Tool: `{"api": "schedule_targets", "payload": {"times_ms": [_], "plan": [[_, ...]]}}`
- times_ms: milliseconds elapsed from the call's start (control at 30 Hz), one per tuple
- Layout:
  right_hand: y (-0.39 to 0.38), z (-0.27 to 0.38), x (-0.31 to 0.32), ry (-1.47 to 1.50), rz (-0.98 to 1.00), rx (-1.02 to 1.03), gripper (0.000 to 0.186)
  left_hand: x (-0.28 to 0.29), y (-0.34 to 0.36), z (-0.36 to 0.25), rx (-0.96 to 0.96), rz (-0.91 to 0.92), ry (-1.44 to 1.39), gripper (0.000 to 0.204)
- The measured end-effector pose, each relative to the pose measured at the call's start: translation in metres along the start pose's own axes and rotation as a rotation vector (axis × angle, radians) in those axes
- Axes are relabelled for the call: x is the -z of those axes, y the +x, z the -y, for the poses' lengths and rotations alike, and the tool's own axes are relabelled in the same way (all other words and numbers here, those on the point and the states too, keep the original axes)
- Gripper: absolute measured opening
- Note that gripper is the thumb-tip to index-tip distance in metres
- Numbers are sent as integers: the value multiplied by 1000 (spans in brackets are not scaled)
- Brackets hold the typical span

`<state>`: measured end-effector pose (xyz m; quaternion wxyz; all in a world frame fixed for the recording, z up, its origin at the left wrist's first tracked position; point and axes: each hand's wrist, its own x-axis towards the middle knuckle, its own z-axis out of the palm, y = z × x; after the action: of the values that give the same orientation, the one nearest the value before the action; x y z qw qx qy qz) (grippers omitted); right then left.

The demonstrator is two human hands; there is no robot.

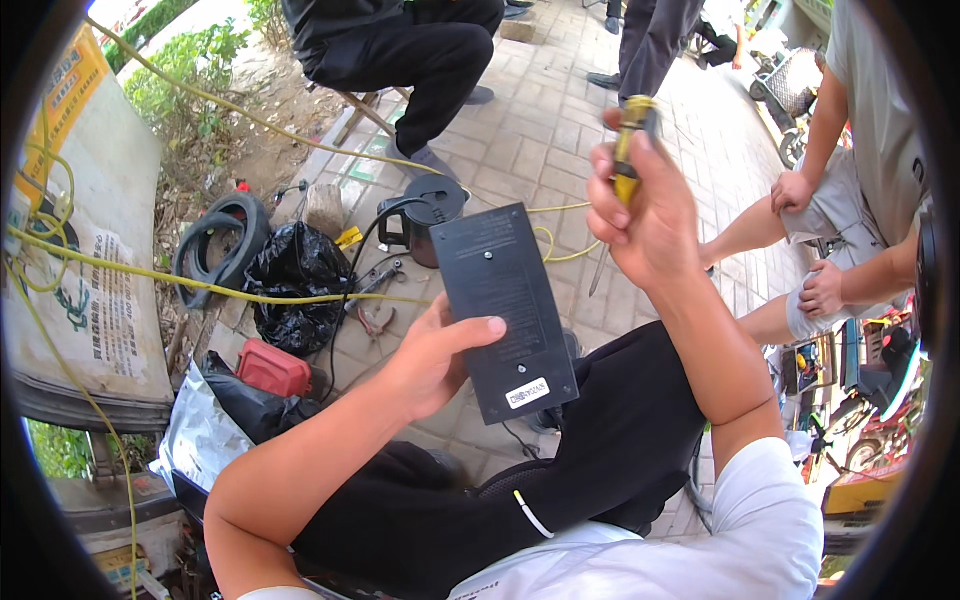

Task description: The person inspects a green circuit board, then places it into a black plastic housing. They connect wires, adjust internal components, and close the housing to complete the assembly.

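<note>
In my left hand [432, 362] is a flat black rectangular power adapter [500, 285], tilted, its labelled face turned up toward me. My thumb lies across that face and the fingers are behind it. Screws show on the face and at its corners, with a white sticker near the lower end. A thin black cable hangs below the adapter. Raised to the right, my right hand [648, 205] is closed round the yellow and black handle of a screwdriver [628, 160]. Its thin shaft points down, apart from the adapter.
On the paving at left lie black tires [222, 250], a black plastic bag [297, 285], a red case [274, 368] and pliers [376, 322]. A black lidded container [432, 205] stands beyond. Yellow hose [250, 297] crosses the left side. People sit ahead and at right [860, 230].
</note>
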<state>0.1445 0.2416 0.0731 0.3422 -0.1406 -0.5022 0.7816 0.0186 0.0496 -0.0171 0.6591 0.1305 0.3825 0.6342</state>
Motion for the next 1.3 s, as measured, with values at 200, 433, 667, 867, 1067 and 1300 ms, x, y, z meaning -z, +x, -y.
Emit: {"api": "schedule_targets", "payload": {"times_ms": [200,433,667,867,1067,1300], "plan": [[-28,4,3,95,131,20,44,-16,10,2,82,-12,-133,49],[-5,-78,74,-761,99,-471,25,-14,3,-1,-182,-206,68,48],[-19,-277,78,-905,643,-907,34,19,-49,3,-220,-462,43,43],[6,-294,68,-879,582,-803,42,18,-49,27,-265,-470,12,51],[45,-231,88,-838,418,-636,50,-16,-29,24,-485,-579,18,51],[54,-68,129,-686,190,-345,60,-89,66,20,-494,-494,137,58]]}}
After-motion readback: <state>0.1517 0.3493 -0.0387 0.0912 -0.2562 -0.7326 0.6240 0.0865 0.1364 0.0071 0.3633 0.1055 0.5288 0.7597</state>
